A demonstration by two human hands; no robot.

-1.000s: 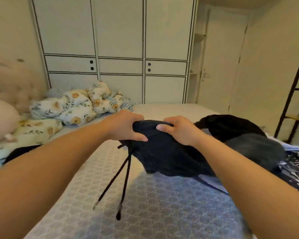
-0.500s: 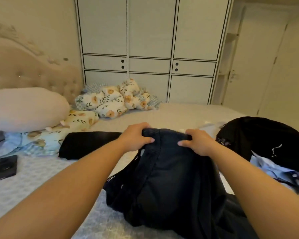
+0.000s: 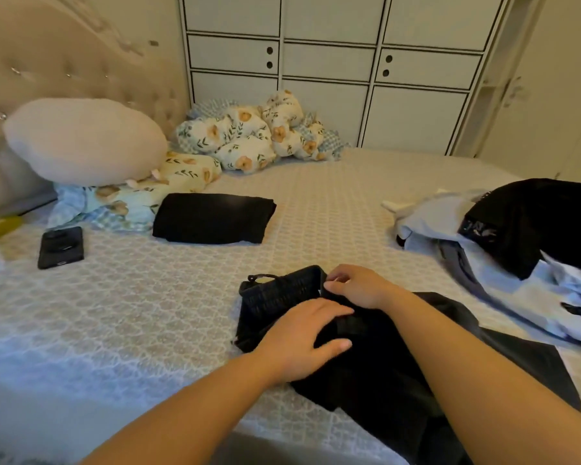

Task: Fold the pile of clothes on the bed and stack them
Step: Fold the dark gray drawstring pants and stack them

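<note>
Dark garment (image 3: 376, 357) spread before us on bed (image 3: 148, 313). Left hand (image 3: 302, 340) presses flat, fingers straight; right hand (image 3: 356, 286) pinches waistband. Judged: flattening stage; next, fold and join folded piece (image 3: 213, 223).

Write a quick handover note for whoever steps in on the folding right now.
Left hand: flat, pressing the dark garment near the bed's front edge.
Right hand: fingers curled at its waistband; grip unclear.
Done: one folded black piece lies near the pillows.
Left: finish folding this garment, stack it on the folded piece, then work through the unfolded pile on the right.
</note>
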